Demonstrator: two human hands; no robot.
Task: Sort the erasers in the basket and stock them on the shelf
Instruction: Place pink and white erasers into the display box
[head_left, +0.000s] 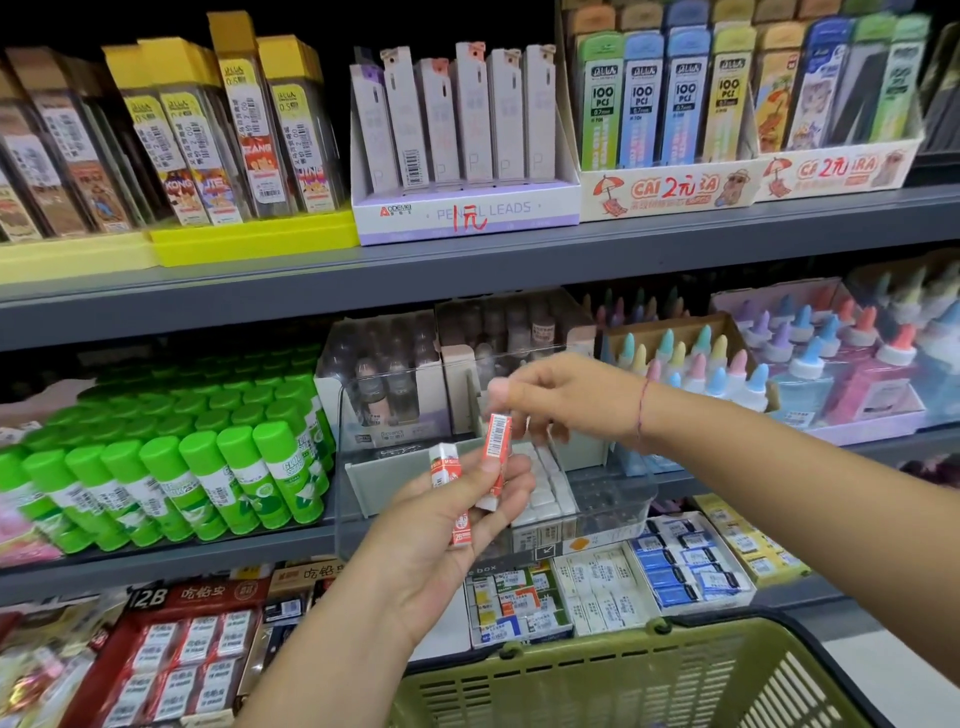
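Our left hand (441, 525), at lower centre of the frame, and our right hand (566, 395), right of centre, have short nails, and our forearms (779, 457) are bare. Round the right wrist we wear a thin red thread bracelet (642, 410) — one fine, plain strand.

Item log, my feed, positions relative to the clear bin (613, 499): left hand (441, 535) in front, palm up, holding red-and-white erasers (497, 457); right hand (566, 400) before its upper edge, fingertips at one upright eraser's top, grip unclear; green basket (571, 660) below; glue sticks (208, 478) left.
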